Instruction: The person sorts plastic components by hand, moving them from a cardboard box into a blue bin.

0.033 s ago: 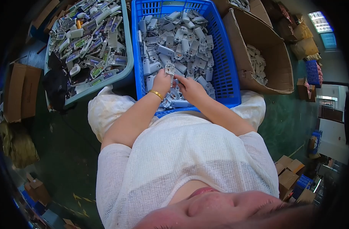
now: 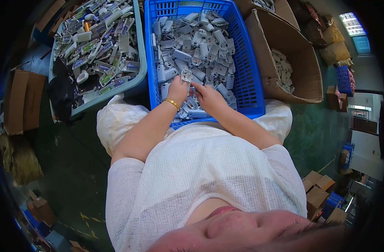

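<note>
White casing over blue crate, near-edge side: likely light, stiff, best edge-held; left hand pinching it, hold of right hand unclear.

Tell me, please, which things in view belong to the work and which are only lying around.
Apparently in use: pale casing; left hand, holding it; right hand, beside it; blue basket; loose casings inside.
Apparently lying around: brown carton; yellowish sack.

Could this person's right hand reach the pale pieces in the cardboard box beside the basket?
Probably yes: the pale pieces lie in an open-topped cardboard box beside the blue plastic basket. The right hand would likely need to clear the basket's slotted side wall.
</note>
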